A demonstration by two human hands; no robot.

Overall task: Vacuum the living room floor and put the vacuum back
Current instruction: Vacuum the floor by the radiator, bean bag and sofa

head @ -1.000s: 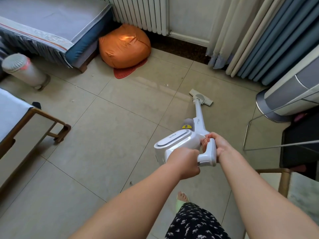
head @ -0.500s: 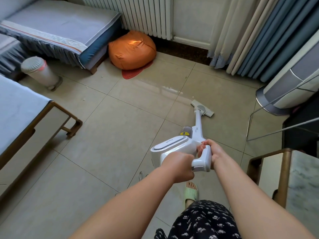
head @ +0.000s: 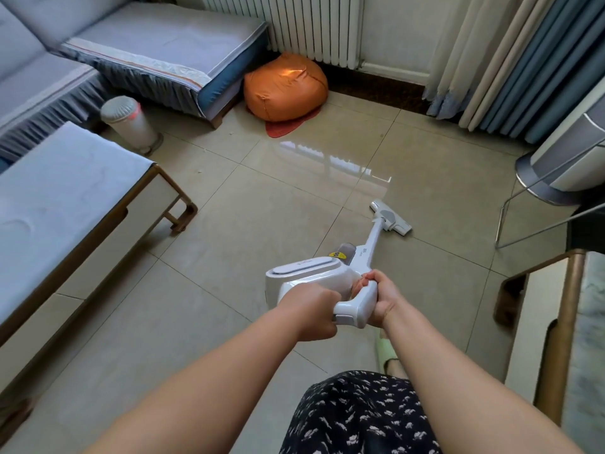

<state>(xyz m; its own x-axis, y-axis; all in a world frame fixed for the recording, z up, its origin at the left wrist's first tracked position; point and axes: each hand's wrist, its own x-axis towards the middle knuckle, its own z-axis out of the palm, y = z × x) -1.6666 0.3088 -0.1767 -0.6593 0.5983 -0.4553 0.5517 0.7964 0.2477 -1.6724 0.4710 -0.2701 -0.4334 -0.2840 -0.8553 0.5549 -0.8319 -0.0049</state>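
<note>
A white cordless stick vacuum (head: 314, 273) is held out in front of me. Its tube slants down to the right, and its floor head (head: 391, 217) lies flat on the beige tile floor (head: 229, 240). My left hand (head: 311, 311) grips the rear of the vacuum's body, just left of the handle. My right hand (head: 381, 296) is curled round the handle from the right. Both arms reach forward over my patterned dark skirt.
A low table with a grey top (head: 49, 204) stands at the left, a sofa (head: 137, 44) behind it. A small white bin (head: 127, 122) and an orange beanbag (head: 284, 88) sit by the sofa. Curtains (head: 510, 60), a tower appliance (head: 563, 158), a wire rack and a marble-topped table (head: 556, 339) are at the right.
I have stepped back from the radiator wall, so more floor and the left table show. The vacuum head has been drawn back along the tiles with me.
</note>
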